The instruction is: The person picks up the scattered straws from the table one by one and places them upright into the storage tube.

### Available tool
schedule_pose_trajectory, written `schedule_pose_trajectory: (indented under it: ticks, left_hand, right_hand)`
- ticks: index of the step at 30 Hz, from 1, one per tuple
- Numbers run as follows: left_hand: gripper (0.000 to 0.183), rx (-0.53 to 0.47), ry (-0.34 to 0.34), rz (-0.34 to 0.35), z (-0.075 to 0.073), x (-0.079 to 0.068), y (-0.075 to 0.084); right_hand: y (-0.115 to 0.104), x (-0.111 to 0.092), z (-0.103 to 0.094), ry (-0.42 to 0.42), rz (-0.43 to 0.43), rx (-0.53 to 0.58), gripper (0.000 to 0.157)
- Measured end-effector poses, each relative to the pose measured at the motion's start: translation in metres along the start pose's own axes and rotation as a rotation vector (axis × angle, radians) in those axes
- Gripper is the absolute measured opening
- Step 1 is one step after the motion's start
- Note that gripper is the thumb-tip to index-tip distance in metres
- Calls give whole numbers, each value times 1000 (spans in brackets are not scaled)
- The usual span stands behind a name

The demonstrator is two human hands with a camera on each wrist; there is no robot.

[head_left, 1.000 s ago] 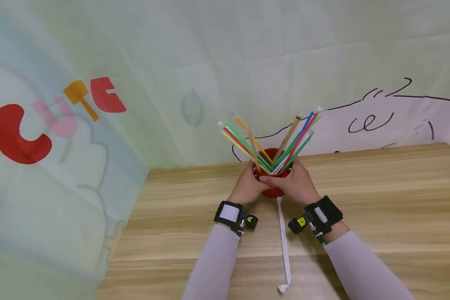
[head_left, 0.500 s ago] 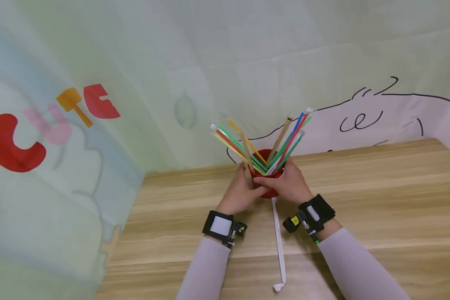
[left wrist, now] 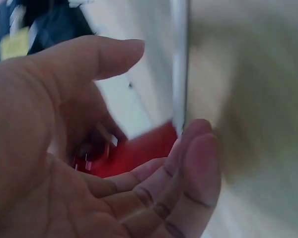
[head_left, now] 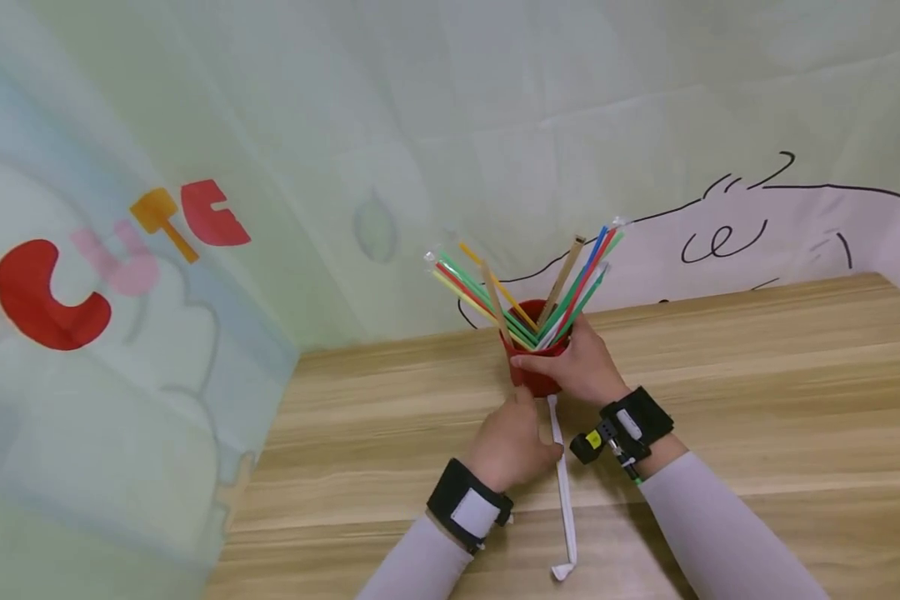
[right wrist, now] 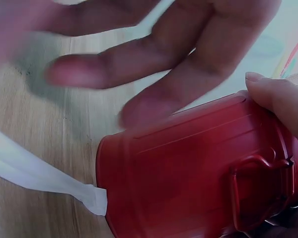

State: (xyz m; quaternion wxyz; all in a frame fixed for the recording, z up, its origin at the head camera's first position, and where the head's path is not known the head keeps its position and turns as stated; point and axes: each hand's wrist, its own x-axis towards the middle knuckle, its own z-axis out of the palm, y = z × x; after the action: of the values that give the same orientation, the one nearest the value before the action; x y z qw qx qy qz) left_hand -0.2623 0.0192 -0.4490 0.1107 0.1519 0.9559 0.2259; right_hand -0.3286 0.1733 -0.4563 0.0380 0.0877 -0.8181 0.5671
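A small red bucket [head_left: 534,385] stands at the back of the table, holding several colourful wrapped straws [head_left: 570,300] that fan out above its rim. My right hand [head_left: 588,365] grips the bucket's right side, its thumb across the front near the rim. A side handle [right wrist: 234,193] shows on the bucket in the right wrist view. My left hand [head_left: 508,442] is off the bucket's side, low before it, fingers loosely bent and thumb apart. A long white paper-wrapped strip [head_left: 567,508] lies on the table from the bucket's base toward me, beside the left hand.
The wooden table [head_left: 780,400] meets a printed cloth backdrop [head_left: 450,150] close behind the bucket. Another cloth panel with coloured letters [head_left: 52,300] borders the table on the left.
My left hand has let go of the bucket's left side and come down toward me, beside the white strip. My right hand keeps its grip on the bucket.
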Motion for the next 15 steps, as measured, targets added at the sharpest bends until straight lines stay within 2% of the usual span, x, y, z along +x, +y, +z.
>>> schedule_pose_trajectory:
  ticks: [4, 7, 12, 15]
  left_hand:
    - [76, 51, 13, 47, 17, -3, 6]
    - [76, 72, 41, 63, 23, -6, 10]
    - [79, 46, 61, 54, 26, -8, 11]
    - [83, 0, 44, 39, 24, -9, 8]
  right_hand:
    - [2, -1, 1, -5, 6, 4, 89]
    - [2, -1, 1, -11, 9, 14, 89]
    - [3, 1, 1, -11, -1, 29, 89]
    - [3, 1, 0, -10, -5, 28, 89]
